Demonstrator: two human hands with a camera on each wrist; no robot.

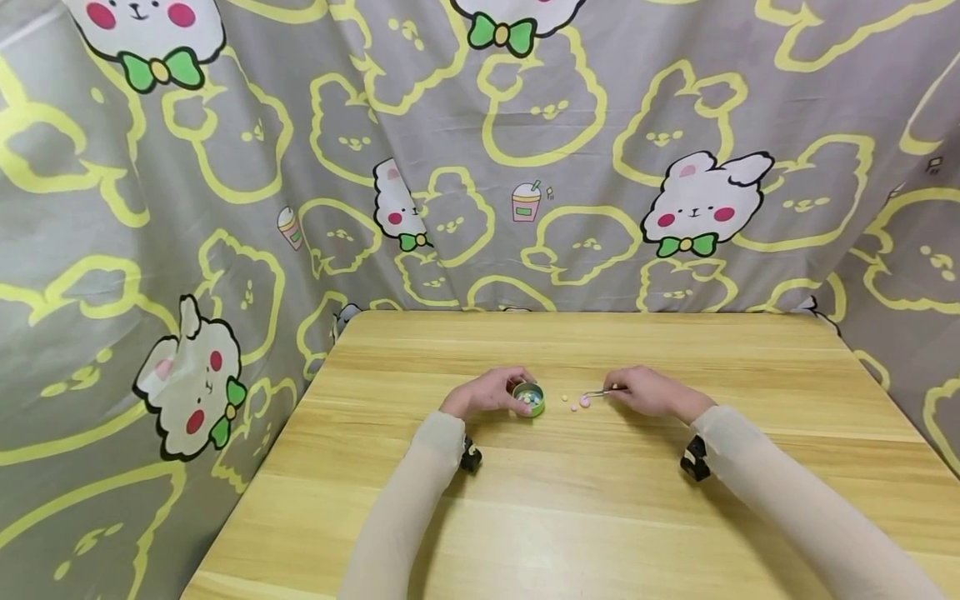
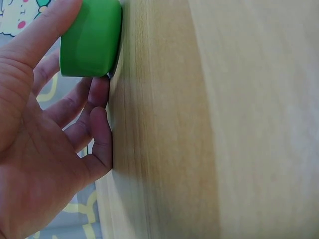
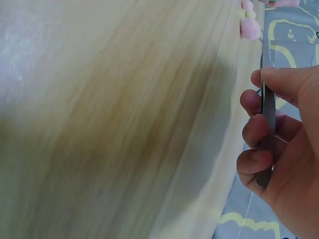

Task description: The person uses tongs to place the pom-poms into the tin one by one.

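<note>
My left hand (image 1: 491, 392) holds a small round green tin (image 1: 538, 409) on the table, thumb and fingers at its sides. Small coloured pompoms lie inside it. The left wrist view shows the tin's smooth green wall (image 2: 89, 40) with the thumb against it. To the right, my right hand (image 1: 651, 393) grips metal tweezers (image 3: 268, 124), their tips pointing left. A pink pompom (image 1: 585, 402) sits at the tips; whether they pinch it I cannot tell. Beside it lie a smaller pink pompom (image 1: 574, 408) and a yellow pompom (image 1: 565, 398).
The wood-grain table (image 1: 555, 517) extends well beyond both hands. A grey curtain (image 1: 465, 250) with cartoon prints hangs behind it and along the sides. Dark wrist cameras sit under both wrists, the right one (image 1: 695, 458) close above the tabletop.
</note>
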